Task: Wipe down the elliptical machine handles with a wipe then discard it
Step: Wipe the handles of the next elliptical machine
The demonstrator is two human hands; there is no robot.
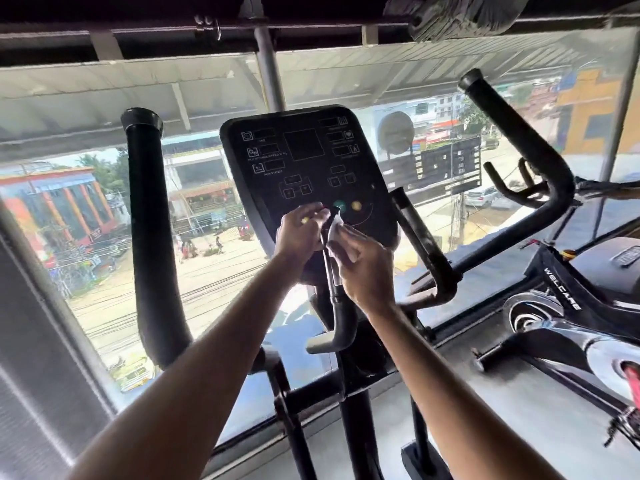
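The elliptical's black console (pixel 308 168) stands at centre. A tall black left handle (pixel 147 216) rises on the left, and a curved right handle (pixel 516 133) arches at upper right. Two short inner grips sit below the console: the left one (pixel 337 317) and the right one (pixel 420 244). A white wipe (pixel 337 233) is wrapped on the upper end of the left inner grip. My right hand (pixel 363 268) holds the wipe there. My left hand (pixel 299 233) grips the top of the same grip just beside the wipe, in front of the console's lower edge.
A large window (pixel 207 271) lies straight ahead, overlooking a street. A black exercise bike (pixel 571 306) stands close on the right, with another handlebar (pixel 512 188) behind it. The grey floor (pixel 485 393) runs along the window's base.
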